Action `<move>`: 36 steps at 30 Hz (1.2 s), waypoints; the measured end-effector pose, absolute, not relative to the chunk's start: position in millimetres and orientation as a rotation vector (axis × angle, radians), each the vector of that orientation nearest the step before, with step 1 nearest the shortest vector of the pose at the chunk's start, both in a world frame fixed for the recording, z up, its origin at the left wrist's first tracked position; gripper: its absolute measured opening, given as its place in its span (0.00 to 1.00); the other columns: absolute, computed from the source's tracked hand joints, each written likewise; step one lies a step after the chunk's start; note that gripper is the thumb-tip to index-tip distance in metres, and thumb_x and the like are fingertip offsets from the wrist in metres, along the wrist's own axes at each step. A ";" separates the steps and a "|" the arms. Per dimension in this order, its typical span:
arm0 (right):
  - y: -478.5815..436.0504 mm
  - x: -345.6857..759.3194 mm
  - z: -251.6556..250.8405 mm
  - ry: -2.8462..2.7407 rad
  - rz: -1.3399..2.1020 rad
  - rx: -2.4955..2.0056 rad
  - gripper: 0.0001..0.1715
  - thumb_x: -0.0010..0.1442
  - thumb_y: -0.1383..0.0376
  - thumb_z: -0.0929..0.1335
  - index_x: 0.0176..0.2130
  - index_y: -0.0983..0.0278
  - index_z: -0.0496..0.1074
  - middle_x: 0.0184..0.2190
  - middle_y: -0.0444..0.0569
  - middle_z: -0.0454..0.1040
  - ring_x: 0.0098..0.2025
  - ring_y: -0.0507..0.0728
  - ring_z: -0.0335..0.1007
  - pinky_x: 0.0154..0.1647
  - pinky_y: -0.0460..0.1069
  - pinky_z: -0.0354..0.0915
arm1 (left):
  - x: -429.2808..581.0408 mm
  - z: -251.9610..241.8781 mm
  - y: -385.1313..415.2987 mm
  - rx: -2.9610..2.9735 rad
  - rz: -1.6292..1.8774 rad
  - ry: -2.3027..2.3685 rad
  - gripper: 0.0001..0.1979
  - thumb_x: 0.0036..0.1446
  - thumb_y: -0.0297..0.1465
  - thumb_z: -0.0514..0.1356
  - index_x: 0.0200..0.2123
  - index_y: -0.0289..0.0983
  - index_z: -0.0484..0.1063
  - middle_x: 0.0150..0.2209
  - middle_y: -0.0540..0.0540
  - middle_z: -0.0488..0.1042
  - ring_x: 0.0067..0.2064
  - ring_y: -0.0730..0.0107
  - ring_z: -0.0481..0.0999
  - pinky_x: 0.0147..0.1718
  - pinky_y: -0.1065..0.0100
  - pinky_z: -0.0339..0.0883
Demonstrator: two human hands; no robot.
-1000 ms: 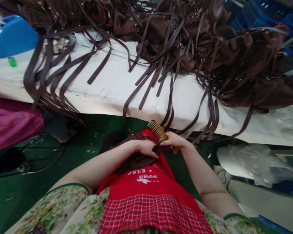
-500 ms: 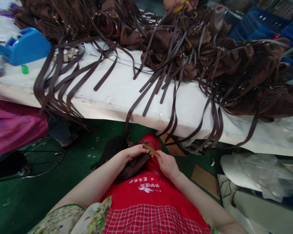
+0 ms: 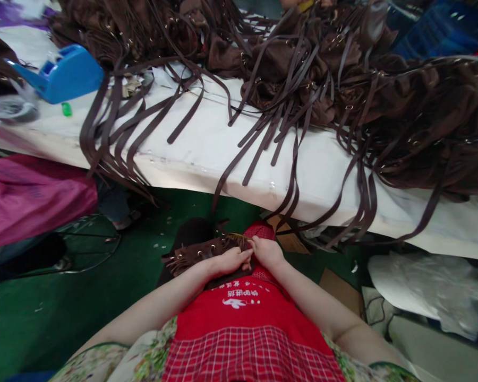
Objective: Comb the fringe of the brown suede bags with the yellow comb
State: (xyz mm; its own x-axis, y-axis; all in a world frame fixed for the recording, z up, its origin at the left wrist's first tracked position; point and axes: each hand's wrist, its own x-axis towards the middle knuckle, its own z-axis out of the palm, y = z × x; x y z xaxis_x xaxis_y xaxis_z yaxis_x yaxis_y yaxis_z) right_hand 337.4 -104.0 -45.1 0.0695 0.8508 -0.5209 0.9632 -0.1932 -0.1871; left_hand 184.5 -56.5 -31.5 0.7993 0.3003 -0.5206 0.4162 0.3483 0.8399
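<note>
Across my lap lies a dark brown drawstring bag with gold eyelets along its gathered edge and some fringe. My left hand is closed on the bag's near side, fingers curled into the brown material. My right hand pinches at the bag's right end, its fingertips close to those of the left. A thin yellow strip runs along the bag's top edge to the right fingertips. What exactly lies between those fingertips is partly hidden.
In front, a white table carries a heap of brown bags with straps hanging over its edge. A blue tape dispenser stands at left. Pink cloth is at lower left, clear plastic at lower right.
The bag is turned so its eyelet edge now shows to the left of my hands. My hands have come closer together, and less of the yellow strip shows. The view has shifted slightly left.
</note>
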 end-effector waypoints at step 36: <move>-102.9 390.7 -29.7 1.653 -0.551 2.187 0.21 0.68 0.59 0.54 0.40 0.65 0.70 0.34 0.57 0.77 0.36 0.60 0.75 0.33 0.49 0.62 | 148.4 -6.2 -69.5 2.077 -0.035 0.824 0.31 0.61 0.49 0.41 0.22 0.35 0.71 0.24 0.37 0.73 0.30 0.58 0.73 0.35 0.62 0.62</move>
State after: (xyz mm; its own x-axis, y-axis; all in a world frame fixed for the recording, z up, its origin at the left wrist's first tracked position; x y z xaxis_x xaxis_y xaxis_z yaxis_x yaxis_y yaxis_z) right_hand 390.7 -102.9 -29.7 0.2465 0.8307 -0.4992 0.9641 -0.2627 0.0390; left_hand 148.4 -69.5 -6.2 0.7797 0.5418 -0.3138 0.5662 -0.3962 0.7228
